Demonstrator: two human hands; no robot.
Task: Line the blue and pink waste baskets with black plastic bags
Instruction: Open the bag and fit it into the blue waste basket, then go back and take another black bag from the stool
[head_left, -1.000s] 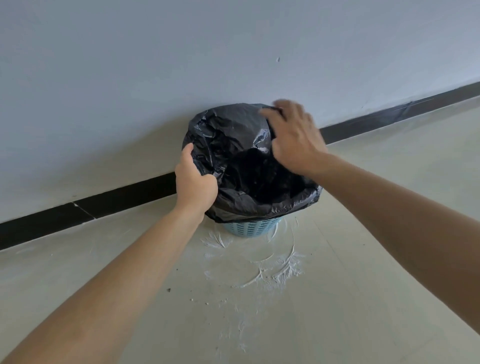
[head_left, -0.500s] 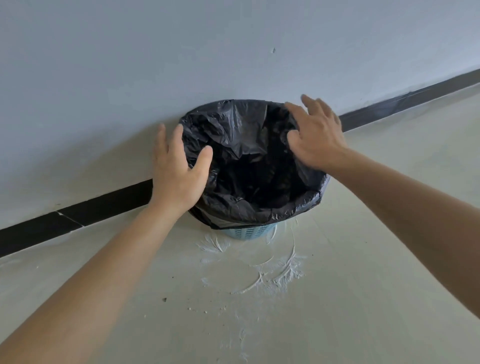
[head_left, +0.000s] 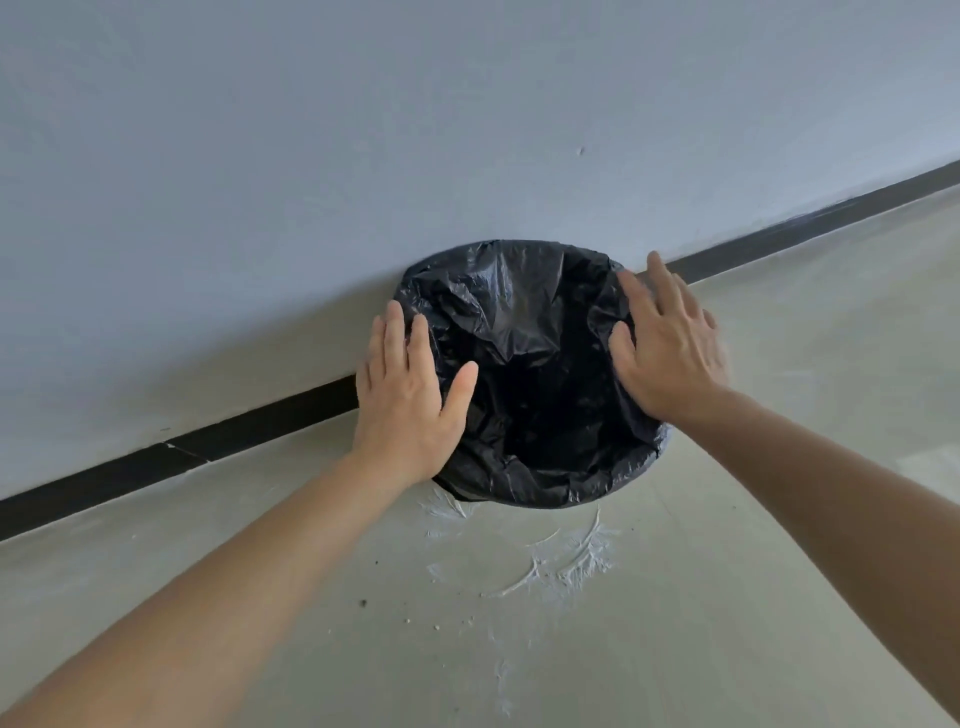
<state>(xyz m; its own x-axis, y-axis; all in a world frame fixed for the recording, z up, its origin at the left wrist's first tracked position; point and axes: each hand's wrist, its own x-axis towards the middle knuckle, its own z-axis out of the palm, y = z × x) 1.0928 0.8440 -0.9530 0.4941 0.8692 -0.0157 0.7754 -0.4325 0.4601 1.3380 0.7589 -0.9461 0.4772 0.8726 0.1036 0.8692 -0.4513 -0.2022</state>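
A black plastic bag (head_left: 524, 332) lines a waste basket that stands on the floor against the wall. The bag's mouth is spread wide and folded over the rim all round, so the basket itself is hidden from this angle. My left hand (head_left: 410, 405) lies flat on the bag's left edge, fingers spread and pointing at the wall. My right hand (head_left: 665, 348) rests flat on the right edge, fingers apart. Neither hand grips the plastic. No pink basket is in view.
A pale wall (head_left: 363, 156) with a black skirting strip (head_left: 249, 426) runs diagonally behind the basket. White powdery scuff marks (head_left: 561, 561) and small dark specks lie on the grey floor (head_left: 779, 519) in front of it.
My left hand let go of the bag's edge and opened flat; both hands slid outward onto the rim sides. The view tilted downward, and the blue basket bottom dropped out of sight.
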